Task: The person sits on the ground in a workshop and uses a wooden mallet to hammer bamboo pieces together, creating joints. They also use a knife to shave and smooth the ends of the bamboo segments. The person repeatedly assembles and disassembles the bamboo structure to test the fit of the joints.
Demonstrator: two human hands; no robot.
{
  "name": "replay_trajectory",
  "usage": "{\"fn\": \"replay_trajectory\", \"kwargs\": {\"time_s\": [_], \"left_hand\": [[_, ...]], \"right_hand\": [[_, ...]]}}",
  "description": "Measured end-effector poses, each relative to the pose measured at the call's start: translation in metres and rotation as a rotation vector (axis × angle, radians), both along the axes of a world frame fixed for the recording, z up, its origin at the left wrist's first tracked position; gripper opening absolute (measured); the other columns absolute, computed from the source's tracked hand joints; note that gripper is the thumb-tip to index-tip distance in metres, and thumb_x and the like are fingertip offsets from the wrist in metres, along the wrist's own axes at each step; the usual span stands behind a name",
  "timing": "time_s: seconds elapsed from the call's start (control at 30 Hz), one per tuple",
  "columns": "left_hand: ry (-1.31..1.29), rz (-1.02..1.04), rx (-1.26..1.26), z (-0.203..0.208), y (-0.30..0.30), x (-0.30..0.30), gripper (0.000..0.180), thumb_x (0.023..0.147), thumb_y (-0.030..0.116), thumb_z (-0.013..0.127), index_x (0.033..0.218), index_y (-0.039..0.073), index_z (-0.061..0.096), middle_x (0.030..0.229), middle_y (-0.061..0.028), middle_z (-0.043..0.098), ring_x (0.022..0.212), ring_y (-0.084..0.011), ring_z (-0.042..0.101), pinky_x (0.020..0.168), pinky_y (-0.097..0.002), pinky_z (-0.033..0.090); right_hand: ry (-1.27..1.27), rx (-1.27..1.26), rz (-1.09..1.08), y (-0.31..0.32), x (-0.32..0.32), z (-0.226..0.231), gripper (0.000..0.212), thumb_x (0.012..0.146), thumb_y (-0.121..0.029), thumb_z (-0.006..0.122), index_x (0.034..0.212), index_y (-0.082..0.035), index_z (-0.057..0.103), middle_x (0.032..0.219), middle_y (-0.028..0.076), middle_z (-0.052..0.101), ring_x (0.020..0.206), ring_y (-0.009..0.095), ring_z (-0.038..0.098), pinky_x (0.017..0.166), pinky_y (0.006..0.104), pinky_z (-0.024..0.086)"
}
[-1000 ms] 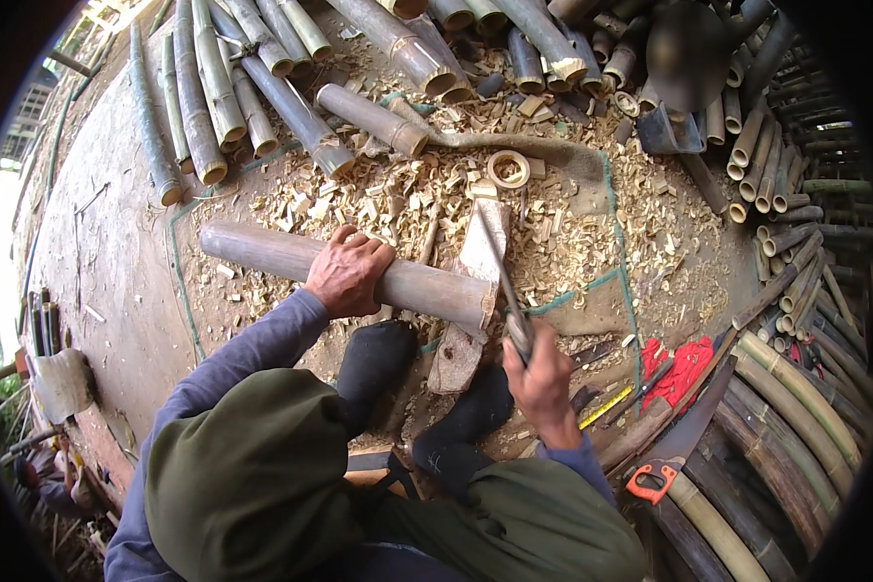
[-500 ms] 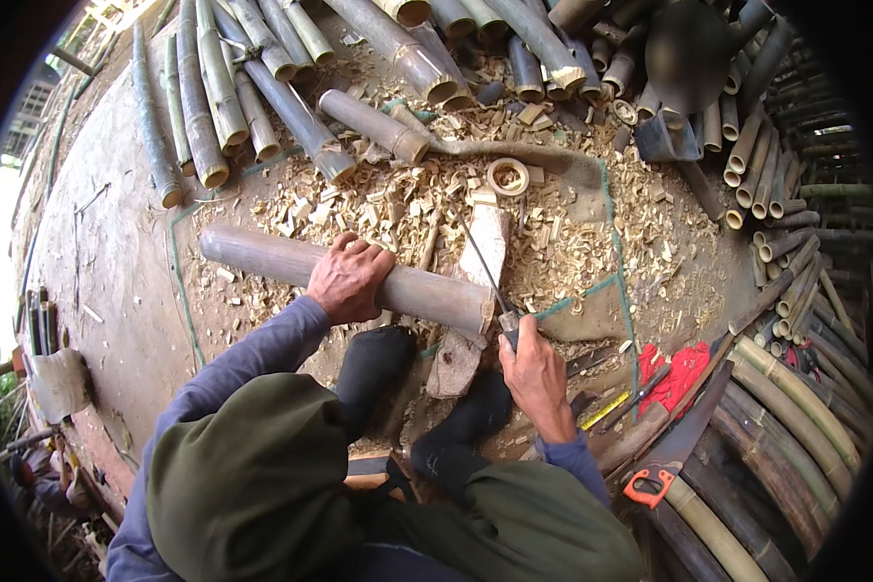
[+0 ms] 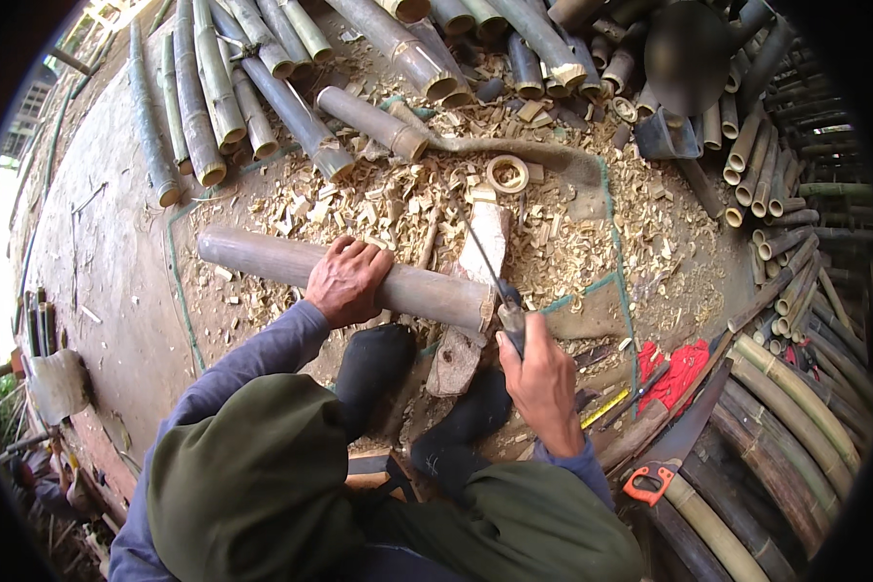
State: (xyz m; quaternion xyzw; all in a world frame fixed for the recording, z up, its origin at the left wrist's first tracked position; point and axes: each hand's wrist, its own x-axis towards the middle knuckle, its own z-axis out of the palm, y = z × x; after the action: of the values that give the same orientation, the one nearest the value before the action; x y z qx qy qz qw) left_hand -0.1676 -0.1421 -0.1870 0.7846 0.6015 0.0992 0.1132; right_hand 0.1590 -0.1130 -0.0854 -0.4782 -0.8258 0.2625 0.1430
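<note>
A thick brown bamboo tube (image 3: 262, 254) lies slantwise in front of me, its right end resting on a pale wooden block (image 3: 454, 364). My left hand (image 3: 349, 281) is closed over the top of the tube, near its middle. Beside the tube's right end, my right hand (image 3: 537, 376) grips the dark handle of a knife (image 3: 485, 250). Its long, thin blade points away and to the left, passing close to the cut end. From this view I cannot tell whether blade and bamboo touch.
Wood chips and shavings (image 3: 388, 209) cover the ground cloth. A bamboo ring (image 3: 507, 175) lies beyond the block. Bamboo poles (image 3: 204, 116) are stacked at the far side and right. An orange-handled saw (image 3: 664, 461), red cloth (image 3: 674, 373) and yellow tape measure (image 3: 604, 408) lie at right.
My right hand has shifted slightly toward me and turned, so the knife handle now tilts differently and more of it shows. My left hand and the bamboo tube stay nearly in place.
</note>
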Motion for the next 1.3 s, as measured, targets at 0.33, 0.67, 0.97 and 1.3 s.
{"fn": "replay_trajectory", "kwargs": {"time_s": [0.33,0.67,0.97,1.3], "left_hand": [[0.016,0.011,0.045,-0.004,-0.006,0.003,0.062,0.066,0.023,0.084,0.122,0.004,0.063,0.112,-0.0142,0.070,0.110,-0.0327,0.068,0.108,-0.0481,0.047],[0.037,0.039,0.136,-0.008,-0.017,0.007,0.062,0.076,0.027,0.079,0.131,0.004,0.060,0.123,-0.0149,0.067,0.123,-0.0327,0.064,0.111,-0.0477,0.046],[0.107,0.076,0.218,-0.018,-0.025,0.008,0.054,0.082,0.025,0.078,0.130,0.005,0.062,0.126,-0.0160,0.069,0.122,-0.0343,0.066,0.110,-0.0510,0.047],[0.085,-0.034,-0.387,0.025,0.011,-0.022,0.074,0.059,0.032,0.092,0.124,0.010,0.062,0.117,-0.0113,0.067,0.117,-0.0316,0.063,0.106,-0.0479,0.045]], "right_hand": [[-0.274,-0.231,-0.040,0.000,0.031,-0.044,0.029,0.107,-0.025,0.064,0.115,0.000,0.052,0.088,0.027,0.072,0.075,0.045,0.073,0.061,0.0525,0.055],[-0.356,-0.130,-0.071,0.005,0.011,-0.048,0.030,0.105,-0.028,0.068,0.113,-0.003,0.052,0.087,0.027,0.071,0.076,0.047,0.073,0.061,0.0536,0.055],[0.290,0.107,-0.048,-0.018,0.011,-0.008,0.035,0.107,-0.029,0.067,0.117,0.003,0.055,0.091,0.025,0.072,0.071,0.040,0.073,0.060,0.0449,0.057],[0.183,-0.028,-0.101,-0.008,0.005,0.014,0.029,0.105,-0.023,0.069,0.120,0.000,0.061,0.083,0.023,0.072,0.073,0.043,0.074,0.061,0.0496,0.056]]}}
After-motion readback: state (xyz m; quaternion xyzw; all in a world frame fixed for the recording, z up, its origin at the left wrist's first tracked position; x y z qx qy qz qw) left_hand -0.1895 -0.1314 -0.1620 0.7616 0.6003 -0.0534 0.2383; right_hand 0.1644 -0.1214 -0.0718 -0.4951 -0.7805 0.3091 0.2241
